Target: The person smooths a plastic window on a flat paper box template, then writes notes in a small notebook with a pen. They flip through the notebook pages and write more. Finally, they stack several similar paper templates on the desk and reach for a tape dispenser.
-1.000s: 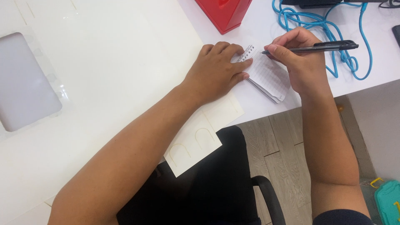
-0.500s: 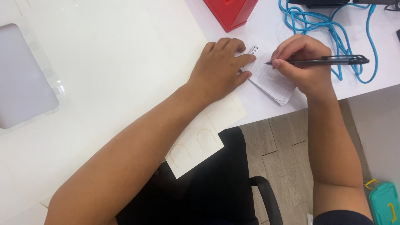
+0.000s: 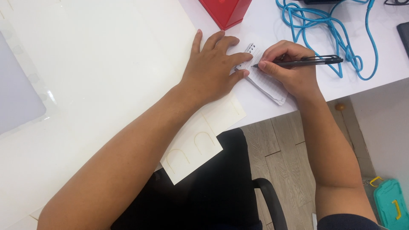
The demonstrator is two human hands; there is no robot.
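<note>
My left hand lies flat on the white desk, fingers spread, its fingertips pressing the left edge of a small spiral notepad. My right hand grips a black pen, held nearly level with its tip on the notepad's page. The notepad sits near the desk's front edge, partly hidden under both hands.
A large cream cardboard sheet with cut arch shapes covers the desk's left and overhangs the edge. A red box and tangled blue cable lie at the back. Below are a black chair, wood floor and a teal case.
The view has shifted slightly. My left hand has spread its fingers flatter on the desk; the right hand keeps the pen on the notepad.
</note>
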